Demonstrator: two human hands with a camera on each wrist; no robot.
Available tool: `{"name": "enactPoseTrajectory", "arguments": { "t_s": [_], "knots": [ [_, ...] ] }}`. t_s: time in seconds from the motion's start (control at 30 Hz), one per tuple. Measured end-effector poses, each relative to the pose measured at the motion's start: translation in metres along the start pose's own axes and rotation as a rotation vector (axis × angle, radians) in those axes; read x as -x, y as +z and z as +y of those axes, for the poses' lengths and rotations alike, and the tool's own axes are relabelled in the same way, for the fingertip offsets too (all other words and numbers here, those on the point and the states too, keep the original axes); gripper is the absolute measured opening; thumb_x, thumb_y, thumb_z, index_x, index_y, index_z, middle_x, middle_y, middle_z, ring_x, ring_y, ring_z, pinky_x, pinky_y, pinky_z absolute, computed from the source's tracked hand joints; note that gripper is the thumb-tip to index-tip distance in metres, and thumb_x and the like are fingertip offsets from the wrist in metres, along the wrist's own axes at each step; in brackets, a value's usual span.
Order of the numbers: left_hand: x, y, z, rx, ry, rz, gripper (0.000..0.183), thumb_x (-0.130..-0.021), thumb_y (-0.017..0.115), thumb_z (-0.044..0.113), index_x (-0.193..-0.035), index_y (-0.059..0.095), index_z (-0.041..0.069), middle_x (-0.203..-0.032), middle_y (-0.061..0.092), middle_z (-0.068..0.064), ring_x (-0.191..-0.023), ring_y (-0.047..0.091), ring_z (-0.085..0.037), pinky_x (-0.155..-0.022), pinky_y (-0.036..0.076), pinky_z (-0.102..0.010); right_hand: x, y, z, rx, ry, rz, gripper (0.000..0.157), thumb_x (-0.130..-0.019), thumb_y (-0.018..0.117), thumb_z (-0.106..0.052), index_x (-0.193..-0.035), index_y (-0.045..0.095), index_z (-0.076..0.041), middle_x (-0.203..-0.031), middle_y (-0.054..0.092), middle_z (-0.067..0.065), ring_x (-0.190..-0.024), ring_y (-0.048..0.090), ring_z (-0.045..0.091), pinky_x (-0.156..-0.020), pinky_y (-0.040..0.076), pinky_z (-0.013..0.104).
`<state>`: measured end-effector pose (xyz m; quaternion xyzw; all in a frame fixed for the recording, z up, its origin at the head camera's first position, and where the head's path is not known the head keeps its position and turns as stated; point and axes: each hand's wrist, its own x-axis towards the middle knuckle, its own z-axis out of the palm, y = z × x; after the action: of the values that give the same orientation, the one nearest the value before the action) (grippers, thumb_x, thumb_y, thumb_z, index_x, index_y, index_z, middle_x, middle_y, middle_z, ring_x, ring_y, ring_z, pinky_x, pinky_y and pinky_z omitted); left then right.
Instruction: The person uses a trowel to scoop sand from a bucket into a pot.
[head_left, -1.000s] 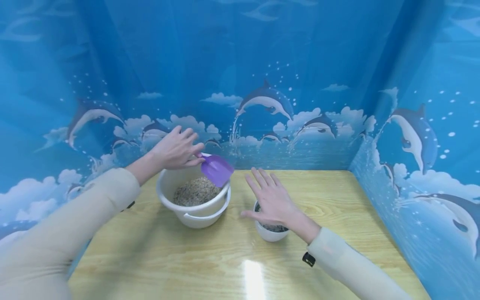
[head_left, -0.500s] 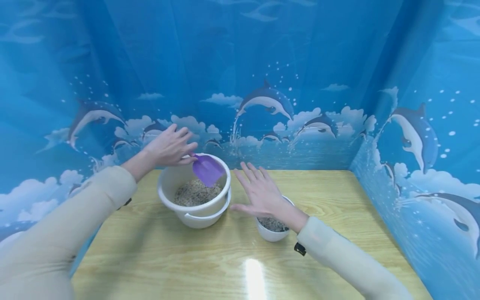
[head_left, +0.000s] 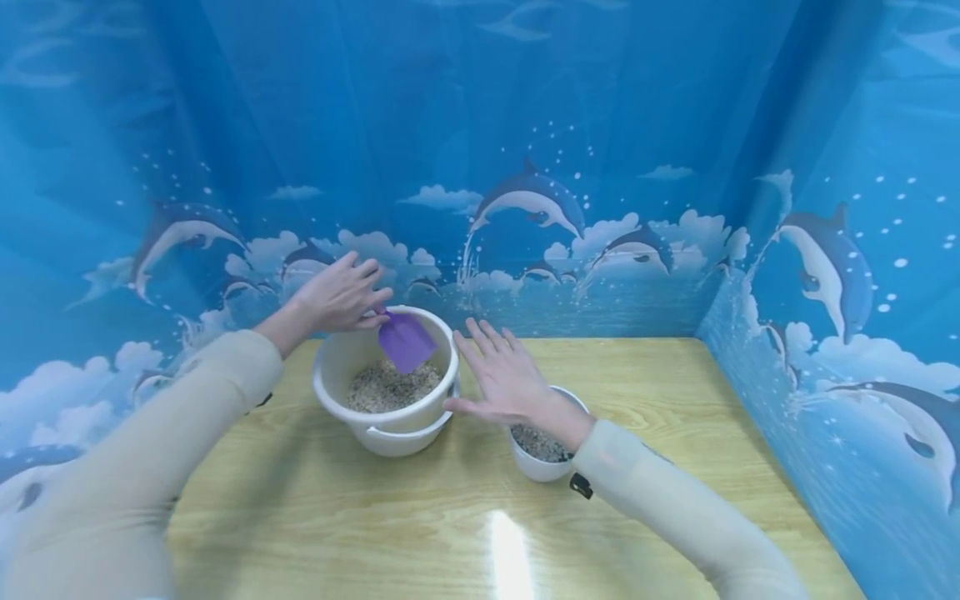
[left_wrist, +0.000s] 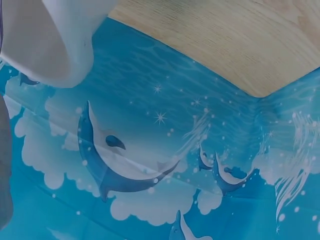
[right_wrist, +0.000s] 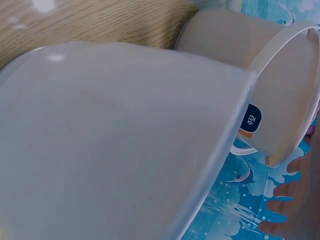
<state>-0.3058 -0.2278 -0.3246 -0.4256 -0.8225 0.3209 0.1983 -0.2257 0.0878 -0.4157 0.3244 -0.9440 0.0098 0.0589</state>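
Observation:
Over the white bucket, my left hand pinches the handle of a purple toy shovel, its blade tilted down above the gravel inside. Palm down with spread fingers, my right hand holds nothing and hovers between the bucket and a smaller white pot. Dark gravel partly fills that pot, and my right wrist covers part of its rim. The right wrist view has the pot large in front and the bucket behind it. Only a sliver of the left hand shows in the left wrist view.
Both containers stand on a wood-grain table. A blue sheet printed with dolphins rises behind the table and along both sides. The bucket's white handle hangs down at its front.
My left hand has drawn the shovel to the left, from the bucket's right rim to over its inside. My right hand has slid left toward the bucket, uncovering more of the pot.

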Motion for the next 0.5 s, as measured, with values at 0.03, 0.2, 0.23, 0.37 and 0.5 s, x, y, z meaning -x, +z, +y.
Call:
{"name": "enactPoseTrajectory", "arguments": {
  "t_s": [0.03, 0.2, 0.23, 0.37, 0.5],
  "knots": [
    [-0.001, 0.001, 0.000, -0.006, 0.003, 0.004, 0.044, -0.100, 0.058, 0.059, -0.099, 0.054, 0.015, -0.108, 0.066, -0.013, -0.094, 0.050, -0.026, -0.081, 0.043, -0.041, -0.001, 0.000, 0.000, 0.003, 0.003, -0.001, 0.125, -0.077, -0.005, -0.101, -0.171, 0.010, -0.018, -0.178, 0.006, 0.014, -0.165, 0.017, 0.037, -0.132, 0.016, 0.059],
    [-0.004, 0.007, 0.004, -0.036, 0.023, 0.022, 0.044, -0.101, 0.058, 0.060, -0.098, 0.055, 0.016, -0.108, 0.065, -0.012, -0.095, 0.051, -0.026, -0.081, 0.043, -0.040, -0.008, -0.001, -0.003, 0.018, 0.005, -0.009, 0.118, -0.084, 0.010, -0.099, -0.171, 0.008, -0.019, -0.178, 0.007, 0.014, -0.165, 0.017, 0.037, -0.132, 0.016, 0.059],
    [-0.005, 0.008, 0.004, -0.038, 0.026, 0.028, 0.044, -0.101, 0.058, 0.060, -0.098, 0.055, 0.016, -0.108, 0.065, -0.012, -0.095, 0.051, -0.026, -0.080, 0.043, -0.040, -0.010, -0.001, -0.004, 0.018, 0.006, -0.009, 0.116, -0.086, 0.018, -0.098, -0.171, 0.008, -0.019, -0.178, 0.007, 0.014, -0.165, 0.017, 0.037, -0.132, 0.017, 0.059],
    [-0.008, 0.011, 0.007, -0.055, 0.030, 0.041, 0.045, -0.101, 0.057, 0.060, -0.096, 0.054, 0.016, -0.108, 0.065, -0.012, -0.093, 0.050, -0.026, -0.080, 0.042, -0.040, -0.016, -0.001, -0.007, 0.021, 0.014, -0.020, 0.115, -0.088, 0.040, -0.092, -0.171, 0.009, -0.018, -0.178, 0.008, 0.014, -0.165, 0.017, 0.036, -0.132, 0.016, 0.058],
    [-0.010, 0.014, 0.009, -0.083, 0.029, 0.019, 0.047, -0.101, 0.055, 0.063, -0.095, 0.054, 0.016, -0.109, 0.065, -0.012, -0.094, 0.050, -0.026, -0.082, 0.043, -0.040, -0.021, 0.000, -0.007, 0.049, 0.013, -0.030, 0.120, -0.086, 0.042, -0.095, -0.171, 0.009, -0.016, -0.178, 0.008, 0.015, -0.165, 0.018, 0.036, -0.132, 0.018, 0.057]
  ]
}}
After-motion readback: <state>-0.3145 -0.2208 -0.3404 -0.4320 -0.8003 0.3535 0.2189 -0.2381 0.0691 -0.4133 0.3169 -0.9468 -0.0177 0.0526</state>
